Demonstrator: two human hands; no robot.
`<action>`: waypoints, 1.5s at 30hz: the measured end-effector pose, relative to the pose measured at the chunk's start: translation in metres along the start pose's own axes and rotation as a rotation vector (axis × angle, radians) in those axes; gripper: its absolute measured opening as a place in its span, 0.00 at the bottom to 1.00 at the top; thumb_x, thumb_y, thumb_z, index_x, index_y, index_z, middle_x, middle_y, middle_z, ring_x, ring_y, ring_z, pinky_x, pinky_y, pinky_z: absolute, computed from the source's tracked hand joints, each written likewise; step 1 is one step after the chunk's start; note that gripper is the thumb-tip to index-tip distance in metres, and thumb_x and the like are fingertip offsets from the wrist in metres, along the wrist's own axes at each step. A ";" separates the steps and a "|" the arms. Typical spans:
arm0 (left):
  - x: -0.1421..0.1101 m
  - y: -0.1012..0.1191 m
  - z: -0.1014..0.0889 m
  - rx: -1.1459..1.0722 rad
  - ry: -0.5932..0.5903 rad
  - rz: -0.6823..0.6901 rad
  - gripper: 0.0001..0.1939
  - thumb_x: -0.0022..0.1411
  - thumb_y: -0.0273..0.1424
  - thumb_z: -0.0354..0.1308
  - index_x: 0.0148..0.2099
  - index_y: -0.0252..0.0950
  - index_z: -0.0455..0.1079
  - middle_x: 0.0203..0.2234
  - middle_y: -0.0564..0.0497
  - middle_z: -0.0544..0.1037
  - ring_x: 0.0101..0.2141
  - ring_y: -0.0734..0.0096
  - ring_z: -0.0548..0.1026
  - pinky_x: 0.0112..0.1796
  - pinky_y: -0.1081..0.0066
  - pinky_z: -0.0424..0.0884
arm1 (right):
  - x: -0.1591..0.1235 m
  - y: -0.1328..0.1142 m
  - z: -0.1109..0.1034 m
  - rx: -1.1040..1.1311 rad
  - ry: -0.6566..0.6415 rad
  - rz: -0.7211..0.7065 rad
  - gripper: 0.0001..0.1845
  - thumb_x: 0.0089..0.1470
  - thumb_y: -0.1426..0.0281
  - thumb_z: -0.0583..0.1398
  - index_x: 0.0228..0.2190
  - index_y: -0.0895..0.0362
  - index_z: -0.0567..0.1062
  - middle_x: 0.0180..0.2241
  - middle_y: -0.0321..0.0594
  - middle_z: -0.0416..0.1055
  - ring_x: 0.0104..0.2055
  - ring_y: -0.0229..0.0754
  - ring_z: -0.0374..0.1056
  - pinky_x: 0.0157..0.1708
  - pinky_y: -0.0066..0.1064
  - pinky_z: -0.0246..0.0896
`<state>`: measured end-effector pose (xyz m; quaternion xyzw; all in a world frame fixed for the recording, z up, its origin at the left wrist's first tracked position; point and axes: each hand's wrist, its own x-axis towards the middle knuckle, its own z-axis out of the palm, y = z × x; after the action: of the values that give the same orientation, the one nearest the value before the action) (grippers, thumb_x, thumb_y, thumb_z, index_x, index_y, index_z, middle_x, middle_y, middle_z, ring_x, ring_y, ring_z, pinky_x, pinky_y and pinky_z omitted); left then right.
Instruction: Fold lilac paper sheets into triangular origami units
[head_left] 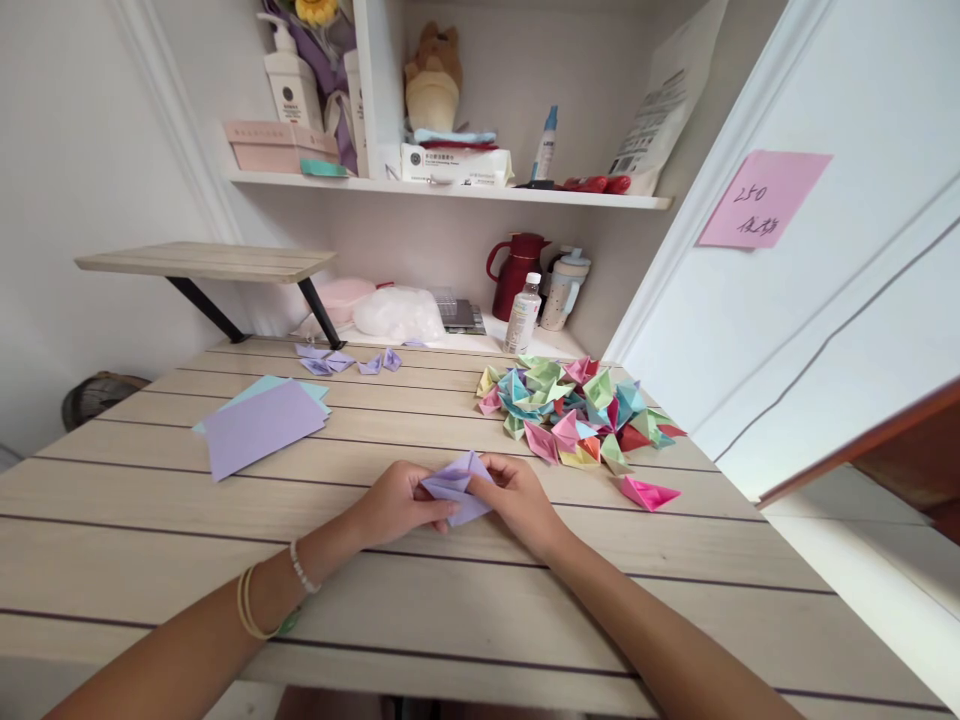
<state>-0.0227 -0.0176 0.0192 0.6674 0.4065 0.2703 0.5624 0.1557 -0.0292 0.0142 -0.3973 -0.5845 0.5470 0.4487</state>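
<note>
A partly folded piece of purple origami paper (463,484) is held between my two hands over the front middle of the table. My left hand (401,502) grips its left side, thumb in front and fingers behind. On its right side, my right hand (516,497) pinches it, the thumb lying across a fold. Some fingertips are hidden behind the paper. To the right lies a pile of small folded paper boats (562,405) in several colours, with one bright pink boat (649,494) apart at the front. Flat purple sheets (264,428) rest on light blue paper (274,384) at the left.
Small purple folded pieces (326,361) lie near the black leg of a raised wooden stand (210,262). At the back stand a clear bottle (523,315), a dark red jug (517,278) and a speckled cup (565,290), under a loaded white shelf (450,192).
</note>
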 end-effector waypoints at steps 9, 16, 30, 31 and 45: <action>-0.001 -0.002 -0.003 -0.086 -0.088 -0.060 0.03 0.45 0.24 0.58 0.26 0.31 0.73 0.20 0.50 0.77 0.23 0.68 0.75 0.28 0.71 0.70 | -0.001 0.000 -0.002 0.069 -0.129 0.119 0.19 0.39 0.60 0.64 0.33 0.60 0.76 0.30 0.40 0.74 0.31 0.42 0.68 0.32 0.31 0.62; -0.001 0.004 -0.005 -0.376 -0.190 -0.148 0.11 0.52 0.33 0.57 0.34 0.29 0.71 0.28 0.41 0.78 0.31 0.63 0.77 0.35 0.67 0.70 | 0.001 0.001 -0.006 0.096 -0.065 0.115 0.20 0.38 0.61 0.65 0.33 0.60 0.76 0.31 0.41 0.74 0.30 0.42 0.69 0.31 0.31 0.62; -0.001 0.007 -0.010 -0.183 -0.260 -0.033 0.13 0.58 0.36 0.52 0.40 0.32 0.69 0.31 0.44 0.77 0.33 0.68 0.75 0.27 0.77 0.65 | 0.000 -0.002 -0.012 0.174 -0.130 0.202 0.19 0.35 0.66 0.67 0.33 0.61 0.76 0.31 0.42 0.74 0.29 0.40 0.69 0.31 0.31 0.62; -0.001 0.006 -0.010 -0.177 -0.252 -0.023 0.13 0.57 0.36 0.52 0.39 0.32 0.69 0.31 0.45 0.77 0.33 0.69 0.74 0.27 0.77 0.64 | 0.000 -0.002 -0.012 0.175 -0.132 0.206 0.19 0.35 0.67 0.67 0.33 0.61 0.76 0.31 0.42 0.74 0.30 0.40 0.69 0.31 0.31 0.62; 0.000 0.009 -0.012 -0.217 -0.237 -0.116 0.12 0.54 0.31 0.55 0.40 0.31 0.70 0.28 0.47 0.77 0.31 0.72 0.74 0.28 0.78 0.65 | -0.001 -0.003 -0.014 0.129 -0.111 0.221 0.20 0.30 0.67 0.68 0.31 0.61 0.76 0.29 0.41 0.74 0.29 0.41 0.69 0.30 0.32 0.64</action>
<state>-0.0303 -0.0111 0.0306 0.6054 0.3436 0.1992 0.6898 0.1691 -0.0261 0.0174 -0.3989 -0.5248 0.6506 0.3771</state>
